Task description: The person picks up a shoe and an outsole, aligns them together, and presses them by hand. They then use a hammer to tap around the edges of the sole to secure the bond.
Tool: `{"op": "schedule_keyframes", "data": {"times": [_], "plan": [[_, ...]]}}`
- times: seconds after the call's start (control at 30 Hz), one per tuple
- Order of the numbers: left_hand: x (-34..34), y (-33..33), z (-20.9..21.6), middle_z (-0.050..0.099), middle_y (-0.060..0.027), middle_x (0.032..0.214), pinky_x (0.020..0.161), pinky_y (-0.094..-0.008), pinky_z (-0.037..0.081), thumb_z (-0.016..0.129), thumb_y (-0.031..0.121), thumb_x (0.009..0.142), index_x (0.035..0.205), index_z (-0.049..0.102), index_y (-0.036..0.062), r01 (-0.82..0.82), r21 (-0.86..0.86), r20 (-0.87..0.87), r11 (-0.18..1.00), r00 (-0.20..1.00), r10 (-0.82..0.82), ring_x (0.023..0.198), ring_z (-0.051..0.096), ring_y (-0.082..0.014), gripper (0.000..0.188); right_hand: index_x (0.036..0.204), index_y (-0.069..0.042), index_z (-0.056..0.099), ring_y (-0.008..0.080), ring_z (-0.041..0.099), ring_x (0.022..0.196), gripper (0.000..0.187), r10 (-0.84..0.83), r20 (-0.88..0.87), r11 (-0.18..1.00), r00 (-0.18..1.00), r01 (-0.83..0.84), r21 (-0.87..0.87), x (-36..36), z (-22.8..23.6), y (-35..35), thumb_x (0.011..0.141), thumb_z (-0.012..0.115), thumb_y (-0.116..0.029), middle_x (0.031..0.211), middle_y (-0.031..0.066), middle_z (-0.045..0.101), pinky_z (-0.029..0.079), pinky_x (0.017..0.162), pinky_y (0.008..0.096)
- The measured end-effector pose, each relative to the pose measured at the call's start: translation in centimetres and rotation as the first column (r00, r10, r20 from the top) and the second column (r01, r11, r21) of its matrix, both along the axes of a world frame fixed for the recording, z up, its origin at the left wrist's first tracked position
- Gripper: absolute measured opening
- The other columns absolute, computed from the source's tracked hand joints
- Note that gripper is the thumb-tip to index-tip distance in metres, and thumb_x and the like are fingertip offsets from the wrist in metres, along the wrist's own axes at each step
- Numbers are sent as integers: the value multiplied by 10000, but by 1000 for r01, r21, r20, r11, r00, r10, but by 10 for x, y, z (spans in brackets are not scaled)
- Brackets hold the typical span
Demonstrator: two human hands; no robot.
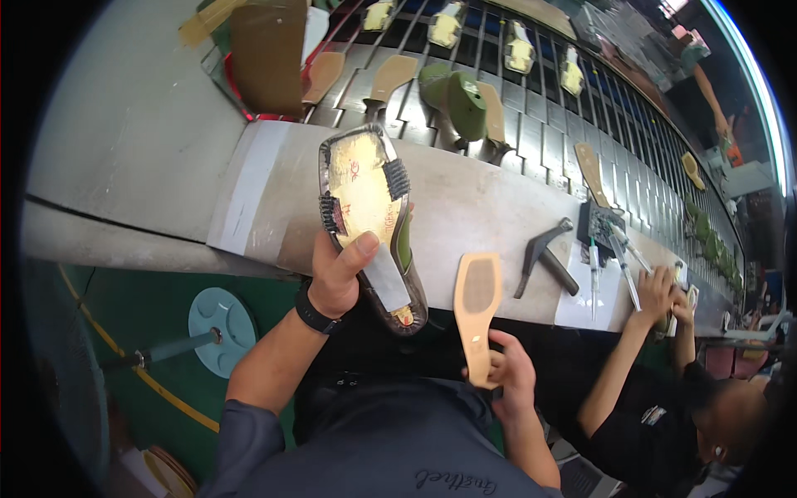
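Our left hand's (332, 278) fingers clasp an upturned dark, yellow-bottomed shoe (359, 187); our right hand's (516, 375) fingers pinch a flat tan sole (476, 325).

The shoe (374, 220) is dark — its underside (363, 195) pale yellow, marked red. The sole (476, 319) is tan, patched grey-brown
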State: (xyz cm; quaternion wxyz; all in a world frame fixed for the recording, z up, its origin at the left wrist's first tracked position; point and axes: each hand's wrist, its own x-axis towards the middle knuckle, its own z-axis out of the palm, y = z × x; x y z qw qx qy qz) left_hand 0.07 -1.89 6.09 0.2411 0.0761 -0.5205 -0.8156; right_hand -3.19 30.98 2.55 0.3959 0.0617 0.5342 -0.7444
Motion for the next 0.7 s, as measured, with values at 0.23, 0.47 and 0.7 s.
{"op": "schedule_keyframes", "data": {"times": [0.23, 0.47, 0.7], "plan": [[-33, 14, 6, 687, -148, 1306, 1021, -371, 528, 800, 191, 877, 1419, 528, -33, 182, -119, -140, 976, 970, -198, 1181, 664, -233, 646, 1238, 84, 621, 292, 781, 908, 267, 30, -152, 998, 988, -38, -51, -24, 10, -27, 1002, 662, -33, 1056, 224, 763, 653, 858, 416], [-53, 0, 75, 611, -299, 1424, 1095, -477, 549, 630, 45, 1019, 1524, 442, -10, 224, -3, -92, 975, 970, -224, 1324, 636, -375, 542, 1207, 104, 635, 305, 781, 859, 370, 89, -420, 974, 903, -167, -153, -31, 54, -43, 1096, 598, -248, 1015, 249, 761, 663, 785, 438], [-44, 21, 96, 624, -284, 1417, 1093, -472, 552, 683, 98, 1020, 1503, 496, 10, 317, -104, -34, 943, 946, -322, 1314, 648, -328, 526, 1256, 108, 626, 282, 778, 900, 360, 301, -498, 902, 813, -413, -128, -33, 107, -95, 1088, 585, -207, 1053, 226, 759, 667, 777, 410]]}}
